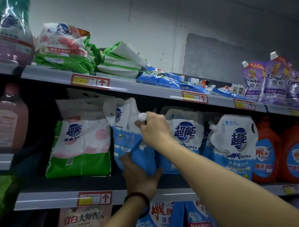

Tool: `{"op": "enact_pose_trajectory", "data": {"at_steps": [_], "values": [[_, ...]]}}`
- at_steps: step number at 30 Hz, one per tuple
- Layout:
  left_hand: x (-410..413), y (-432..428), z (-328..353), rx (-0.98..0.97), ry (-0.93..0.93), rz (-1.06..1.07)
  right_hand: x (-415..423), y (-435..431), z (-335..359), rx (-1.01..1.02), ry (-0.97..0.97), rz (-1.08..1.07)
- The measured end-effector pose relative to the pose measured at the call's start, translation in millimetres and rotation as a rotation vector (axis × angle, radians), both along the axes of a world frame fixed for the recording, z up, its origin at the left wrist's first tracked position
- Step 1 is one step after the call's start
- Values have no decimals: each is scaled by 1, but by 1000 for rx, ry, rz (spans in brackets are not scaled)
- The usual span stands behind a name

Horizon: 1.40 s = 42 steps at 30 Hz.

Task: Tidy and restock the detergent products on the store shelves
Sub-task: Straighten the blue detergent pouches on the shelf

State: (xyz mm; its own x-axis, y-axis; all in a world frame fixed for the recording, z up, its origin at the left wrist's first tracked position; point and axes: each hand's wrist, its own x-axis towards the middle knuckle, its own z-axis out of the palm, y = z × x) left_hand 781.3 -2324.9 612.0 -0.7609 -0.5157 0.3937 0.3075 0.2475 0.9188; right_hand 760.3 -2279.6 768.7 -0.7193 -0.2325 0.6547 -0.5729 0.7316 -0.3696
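Now the blue-and-white soft plastic detergent pouch [128, 148] is being stood on the grey metal middle shelf [51, 201], between a green-and-white powder bag [82, 143] and 2 matching pouches [183, 136]. The right hand [154, 129] grips its neck under the white cap, and the left hand [139, 177] curls around its bottom. Next, I think, it must be pushed back straight into the row before either hand lets go.

The blue and white pouches [234, 141] say 超能 and APG. The purple pouches [253, 82] say Comfort 金纺. The pink pack [84, 221] says 立白.

Shiny plastic, dull metal
The blue-and-white pouch [128, 146] is soft, crinkled glossy film; orange bottles [266, 154] hard smooth plastic; shelf edge [138, 88] matt grey metal.
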Motion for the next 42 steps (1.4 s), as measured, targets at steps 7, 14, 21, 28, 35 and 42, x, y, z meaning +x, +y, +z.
{"op": "enact_pose_trajectory", "data": {"at_steps": [7, 14, 21, 28, 35, 42], "values": [[32, 4, 38, 35, -61, 351, 40, -10, 38, -14, 107, -8], [51, -26, 25, -144, -22, 194, 47, 12, 21, -193, 24, -59], [68, -47, 12, 19, 125, -18, 64, 56, 31, -62, -266, 445], [59, -49, -2, 154, 152, -180, 3, 158, -39, -123, -304, 78], [22, -24, 7, 234, 116, -300, -35, 191, -93, -534, -783, 423], [-36, -4, 10, -57, 153, -319, -66, 209, -101, -718, -699, 555]]}}
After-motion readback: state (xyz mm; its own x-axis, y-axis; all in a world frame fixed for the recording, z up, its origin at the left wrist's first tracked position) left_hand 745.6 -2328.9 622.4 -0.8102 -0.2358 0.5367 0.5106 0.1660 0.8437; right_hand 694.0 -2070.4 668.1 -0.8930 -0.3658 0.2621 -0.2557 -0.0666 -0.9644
